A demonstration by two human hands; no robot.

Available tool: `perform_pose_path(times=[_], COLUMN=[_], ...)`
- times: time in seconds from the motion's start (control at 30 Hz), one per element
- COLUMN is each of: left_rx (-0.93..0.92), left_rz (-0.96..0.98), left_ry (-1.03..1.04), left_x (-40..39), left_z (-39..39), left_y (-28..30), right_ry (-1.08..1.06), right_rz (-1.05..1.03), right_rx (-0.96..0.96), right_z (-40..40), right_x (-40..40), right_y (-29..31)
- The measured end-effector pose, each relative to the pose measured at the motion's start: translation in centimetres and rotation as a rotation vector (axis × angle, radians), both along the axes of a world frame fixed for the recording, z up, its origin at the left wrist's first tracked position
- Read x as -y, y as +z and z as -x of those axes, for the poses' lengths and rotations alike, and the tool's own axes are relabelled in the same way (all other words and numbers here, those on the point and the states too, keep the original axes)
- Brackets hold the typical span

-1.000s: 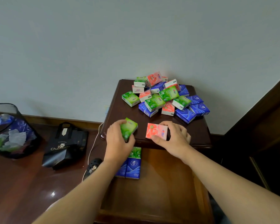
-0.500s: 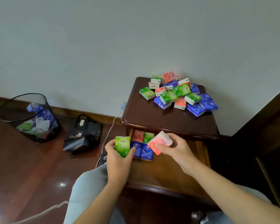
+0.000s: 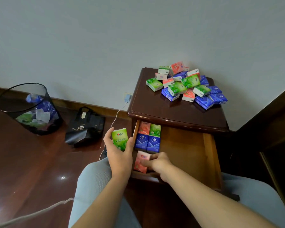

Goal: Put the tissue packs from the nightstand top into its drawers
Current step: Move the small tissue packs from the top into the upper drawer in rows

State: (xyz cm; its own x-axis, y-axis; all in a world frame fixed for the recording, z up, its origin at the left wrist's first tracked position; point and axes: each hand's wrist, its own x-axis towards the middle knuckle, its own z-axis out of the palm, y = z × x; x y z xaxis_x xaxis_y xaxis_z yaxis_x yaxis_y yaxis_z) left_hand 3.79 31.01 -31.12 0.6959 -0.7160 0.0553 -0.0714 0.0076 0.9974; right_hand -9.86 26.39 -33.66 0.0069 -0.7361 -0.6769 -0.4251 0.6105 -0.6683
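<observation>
Open top drawer [image 3: 184,145] of dark wooden nightstand [image 3: 176,112]. Inside, at front left corner, right hand [image 3: 156,162] gripping pink pack [image 3: 141,162], just behind four stored packs [image 3: 148,137]. Just left of drawer, outside it, left hand [image 3: 118,155] clasping green pack [image 3: 120,139] upright. On nightstand top, heap of packs [image 3: 186,86] toward wall. Left of nightstand, on glossy wood floor: black bag [image 3: 85,127], mesh bin [image 3: 30,109].
</observation>
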Motion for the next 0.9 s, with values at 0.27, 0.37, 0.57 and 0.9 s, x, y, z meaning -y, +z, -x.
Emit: perform_pose_path(times=[0.27,0.37,0.57,0.9], left_rx=[-0.016,-0.023,-0.050,-0.033], left_rz=[0.007,0.003,0.012,-0.031], left_ry=[-0.040,-0.054,-0.078,-0.146], left_x=[0.0,-0.1,-0.2,-0.1], left_z=[0.1,0.1,0.2,0.1], left_y=[-0.1,0.1,0.2,-0.3], right_ry=[-0.067,-0.126,-0.196,-0.156], right_rz=[-0.033,-0.033,-0.040,-0.004], right_rx=[-0.029,-0.005,0.010,-0.092], right_z=[-2.3,-2.6,-2.7,-2.7], right_x=[0.8,0.9,1.0,1.4], right_y=[-1.2,-1.5,-1.5,-1.6])
